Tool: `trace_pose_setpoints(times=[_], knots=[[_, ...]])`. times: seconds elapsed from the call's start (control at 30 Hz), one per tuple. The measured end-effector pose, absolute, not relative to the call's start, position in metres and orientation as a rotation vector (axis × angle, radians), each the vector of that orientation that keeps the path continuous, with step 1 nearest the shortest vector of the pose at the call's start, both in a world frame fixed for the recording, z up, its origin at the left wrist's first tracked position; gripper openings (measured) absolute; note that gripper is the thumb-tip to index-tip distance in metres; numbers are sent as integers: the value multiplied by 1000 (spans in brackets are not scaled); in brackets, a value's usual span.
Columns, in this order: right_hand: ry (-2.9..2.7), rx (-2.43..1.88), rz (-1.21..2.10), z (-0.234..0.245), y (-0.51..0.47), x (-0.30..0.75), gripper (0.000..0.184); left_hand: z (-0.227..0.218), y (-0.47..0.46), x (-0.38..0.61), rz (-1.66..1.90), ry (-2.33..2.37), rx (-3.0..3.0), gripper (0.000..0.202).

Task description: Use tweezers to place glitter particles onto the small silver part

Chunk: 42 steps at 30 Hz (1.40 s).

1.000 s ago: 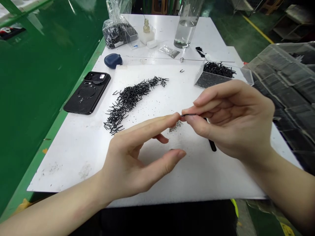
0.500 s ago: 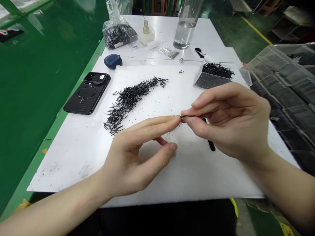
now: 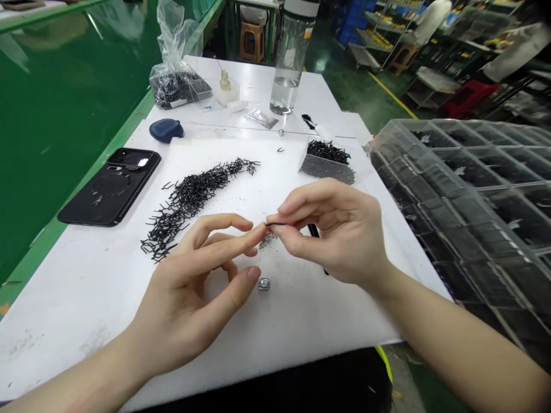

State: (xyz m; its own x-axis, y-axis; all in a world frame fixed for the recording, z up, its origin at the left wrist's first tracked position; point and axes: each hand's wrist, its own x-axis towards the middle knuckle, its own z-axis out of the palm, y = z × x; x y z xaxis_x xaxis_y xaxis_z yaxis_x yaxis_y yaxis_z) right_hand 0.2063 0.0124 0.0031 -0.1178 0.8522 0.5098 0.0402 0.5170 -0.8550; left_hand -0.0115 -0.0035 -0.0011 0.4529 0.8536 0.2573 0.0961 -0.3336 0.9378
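Observation:
Between the thumb and fingertips of my right hand (image 3: 340, 235) is a thin black piece (image 3: 278, 223), small and nearly level. My left hand (image 3: 189, 292) has its fingers apart, and its index fingertip meets the left end of that piece. A heap of small black forked pieces (image 3: 189, 195) lies beyond my left hand on the white board (image 3: 275, 332). Below the fingertips sits a small silver metal object (image 3: 264, 284). Dark specks (image 3: 267, 240) are scattered near the fingertips. Partly hidden behind my right hand is a slim black stick-like thing (image 3: 314, 231).
A clear box (image 3: 327, 168) of black pieces stands beyond my right hand. At left are a black phone (image 3: 107, 189) and a blue case (image 3: 166, 130). A bottle (image 3: 286, 86) and plastic bag (image 3: 176, 86) stand farther back. Compartment trays (image 3: 482, 189) flank the right side.
The view has shifted, so the table appears farther left and lower. My left fingers have spread apart, and the silver object shows more fully. The right hand keeps its pinch.

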Motion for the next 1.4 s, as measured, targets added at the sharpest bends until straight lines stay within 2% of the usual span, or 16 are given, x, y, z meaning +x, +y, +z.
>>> trace_pose_setpoints(times=[0.2, 0.3, 0.47, 0.63, 0.9, 1.0, 1.1, 1.2, 1.33, 1.4], knots=[[-1534, -856, 724, 5, 16, 204, 21, -1, -1, -13, 880, 870, 1694, 52], [-1459, -935, 581, 10, 29, 218, 23, 0, 0, -13, 885, 956, 1605, 53], [-1317, -1172, 239, 19, 61, 279, 9, -2, -1, -13, 872, 887, 1811, 40], [-1341, -1446, 103, 15, 75, 319, 8, 2, -4, -9, 752, 859, 2057, 26], [-1399, -1618, 68, 15, 75, 326, 17, -3, -5, -6, 692, 812, 2242, 28], [-1431, -1647, 122, 33, 60, 316, 21, -6, -5, -6, 706, 869, 2235, 23], [-1673, -1699, 424, 44, 40, 292, 26, -8, -4, -6, 703, 888, 2246, 21], [-1947, -1680, 678, 38, 29, 267, 23, -9, -4, -7, 677, 942, 2250, 18], [-2059, -1597, 760, 25, 34, 249, 28, -10, -4, -6, 698, 979, 2261, 17], [-2044, -1526, 838, 23, 38, 248, 21, -10, -4, -5, 725, 989, 2262, 17]])
